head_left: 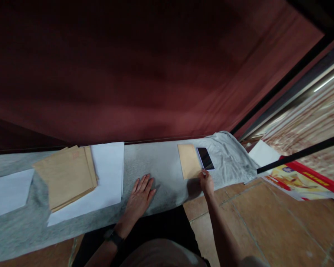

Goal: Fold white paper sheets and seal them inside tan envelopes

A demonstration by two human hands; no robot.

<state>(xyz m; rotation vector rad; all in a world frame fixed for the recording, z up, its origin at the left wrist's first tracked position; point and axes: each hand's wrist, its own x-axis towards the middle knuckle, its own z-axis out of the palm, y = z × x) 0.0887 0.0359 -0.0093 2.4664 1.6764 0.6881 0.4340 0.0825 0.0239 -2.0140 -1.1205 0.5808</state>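
Observation:
My left hand point(140, 194) lies flat on the grey cloth point(156, 155), fingers spread, with nothing in it. A dark watch is on that wrist. My right hand point(206, 182) is closed, its fingertips pinched at the lower right corner of a single tan envelope point(189, 161). Something small shows at those fingertips, too small to name. Just beyond the right hand, a phone point(205, 158) with a dark screen and pale edge lies beside the envelope.
Left of my left hand, a stack of tan envelopes point(71, 176) rests on white paper point(110, 174). Another white sheet point(8, 193) lies farther left. A dark red curtain point(144, 92) hangs behind the cloth. At right are black bars and a red-and-yellow box point(303, 178) on the tiled floor point(267, 222).

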